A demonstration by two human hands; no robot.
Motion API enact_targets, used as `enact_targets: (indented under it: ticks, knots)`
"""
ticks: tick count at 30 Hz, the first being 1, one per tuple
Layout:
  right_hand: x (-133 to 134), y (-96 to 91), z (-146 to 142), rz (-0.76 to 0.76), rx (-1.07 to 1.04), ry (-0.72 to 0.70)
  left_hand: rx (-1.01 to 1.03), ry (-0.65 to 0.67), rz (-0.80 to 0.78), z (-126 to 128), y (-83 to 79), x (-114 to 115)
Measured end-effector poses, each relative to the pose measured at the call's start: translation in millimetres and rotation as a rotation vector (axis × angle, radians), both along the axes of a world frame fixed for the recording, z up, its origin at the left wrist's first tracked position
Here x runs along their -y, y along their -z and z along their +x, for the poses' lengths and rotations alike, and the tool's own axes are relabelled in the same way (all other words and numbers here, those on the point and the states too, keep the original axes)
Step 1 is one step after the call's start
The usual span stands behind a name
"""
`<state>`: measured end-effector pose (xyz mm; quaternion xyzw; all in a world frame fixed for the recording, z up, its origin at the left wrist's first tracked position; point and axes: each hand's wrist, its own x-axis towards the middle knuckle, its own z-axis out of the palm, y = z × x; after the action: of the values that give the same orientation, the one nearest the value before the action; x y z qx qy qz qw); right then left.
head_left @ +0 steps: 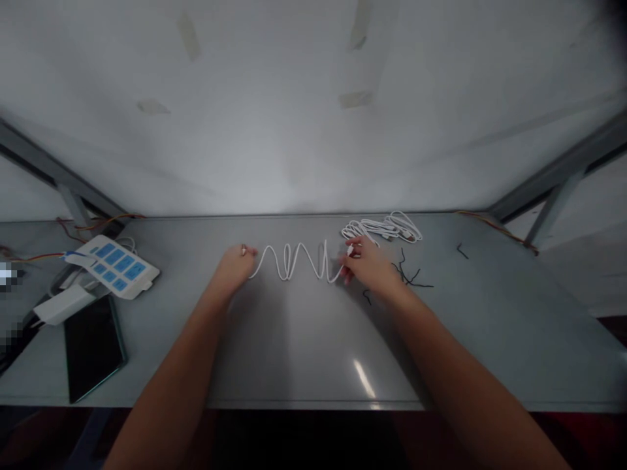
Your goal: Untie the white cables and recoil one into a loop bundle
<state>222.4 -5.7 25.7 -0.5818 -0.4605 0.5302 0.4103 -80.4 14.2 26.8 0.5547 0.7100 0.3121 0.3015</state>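
A white cable [294, 261] lies in zigzag waves on the grey table [304, 346] between my two hands. My left hand [234, 266] pinches the cable's left end, fingers closed. My right hand [368, 264] grips the right end, fingers curled round it. Behind my right hand lies a bundle of coiled white cables [385, 228].
Several short black twist ties [409, 274] lie scattered right of my right hand. At the left sit a white power strip with blue sockets [116, 264], a white adapter [63, 305] and a dark tablet [92, 346]. Metal frame legs stand at both back corners.
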Motion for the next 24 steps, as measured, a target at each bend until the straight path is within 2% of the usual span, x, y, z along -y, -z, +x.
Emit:
enact_targets:
  ticks: [3, 7, 10, 12, 16, 21, 24]
  knots:
    - [3.8, 4.8, -10.3, -0.066, -0.100, -0.153, -0.129, 0.102, 0.010, 30.1, 6.8, 8.8]
    - [8.2, 5.1, -25.2, -0.073, -0.182, -0.299, -0.082, 0.244, 0.173, 80.2, 19.7, 29.4]
    - [10.3, 2.5, -34.0, -0.057, -0.217, -0.377, -0.007, 0.304, 0.264, 103.9, 27.9, 39.7]
    - [10.7, 0.6, -38.5, -0.078, -0.276, -0.341, 0.016, 0.317, 0.286, 109.8, 28.9, 42.4]
    - [10.2, -0.9, -43.7, -0.099, -0.438, -0.276, 0.083, 0.318, 0.203, 108.2, 21.8, 43.1]
    - [9.7, 5.2, -42.5, 0.059, -0.293, -0.214, 0.301, 0.272, 0.143, 102.0, 15.9, 36.7]
    - [7.6, 8.1, -38.5, 0.121, -0.270, -0.163, 0.555, 0.231, 0.045, 96.7, 17.4, 30.5]
